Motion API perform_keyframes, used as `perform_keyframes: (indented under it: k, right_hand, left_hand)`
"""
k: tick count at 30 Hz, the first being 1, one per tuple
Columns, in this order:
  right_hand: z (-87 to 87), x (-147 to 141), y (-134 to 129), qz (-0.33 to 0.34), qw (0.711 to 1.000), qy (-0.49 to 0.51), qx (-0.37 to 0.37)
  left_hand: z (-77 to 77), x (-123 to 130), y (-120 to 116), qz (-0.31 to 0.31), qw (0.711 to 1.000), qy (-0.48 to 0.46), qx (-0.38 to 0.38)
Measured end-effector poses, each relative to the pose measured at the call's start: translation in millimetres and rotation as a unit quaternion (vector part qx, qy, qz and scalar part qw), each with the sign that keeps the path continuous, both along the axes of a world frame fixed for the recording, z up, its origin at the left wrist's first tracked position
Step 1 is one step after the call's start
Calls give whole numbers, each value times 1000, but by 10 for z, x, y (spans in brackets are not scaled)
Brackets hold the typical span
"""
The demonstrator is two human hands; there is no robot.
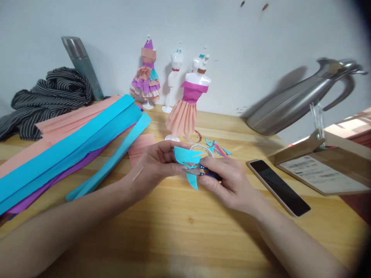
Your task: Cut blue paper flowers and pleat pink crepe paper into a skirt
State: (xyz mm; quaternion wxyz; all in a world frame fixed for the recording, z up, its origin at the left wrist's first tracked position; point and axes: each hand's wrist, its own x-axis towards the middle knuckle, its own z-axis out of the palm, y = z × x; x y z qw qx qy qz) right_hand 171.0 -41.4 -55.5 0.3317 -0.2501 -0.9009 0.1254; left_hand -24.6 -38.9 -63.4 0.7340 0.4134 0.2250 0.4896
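Between the fingers and thumb of my left hand [156, 162] is a small piece of turquoise crepe paper [187, 155], its right edge cut into jagged strips. My right hand [228, 179] is closed around small scissors [207, 172] with dark blue handles. Their blades point left and lie across the paper, close to my left thumb. A pointed turquoise flap [192, 181] hangs below the blades. Just behind my hands lies a roll of tape [203, 148], partly covered by them, with turquoise and pink paper scraps [218, 148] beside it.
Folded crepe paper [95, 143] in turquoise, pink and purple spreads over the left side. Small mannequins in paper dresses [189, 102] stand at the back. On the right are a phone [279, 187], a cardboard box [324, 166] and a steel jug [298, 96]. Striped cloth [55, 94] and a bottle [84, 65] sit back left.
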Motion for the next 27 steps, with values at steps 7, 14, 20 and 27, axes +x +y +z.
perform_keyframes:
  k: [7, 14, 20, 27]
  right_hand:
    - [-2, -15, -8, 4, 1000, 3, -13]
    - [6, -11, -11, 8, 1000, 1, 2]
    - [-2, -8, -13, 9, 1000, 1, 2]
    - [-28, 1, -5, 11, 1000, 11, 21]
  left_hand:
    - [-4, 6, -4, 3, 1000, 1, -12]
    - [21, 5, -30, 10, 999, 25, -21]
    - [19, -2, -37, 8, 1000, 16, -24]
    - [-9, -1, -43, 10, 999, 20, -26]
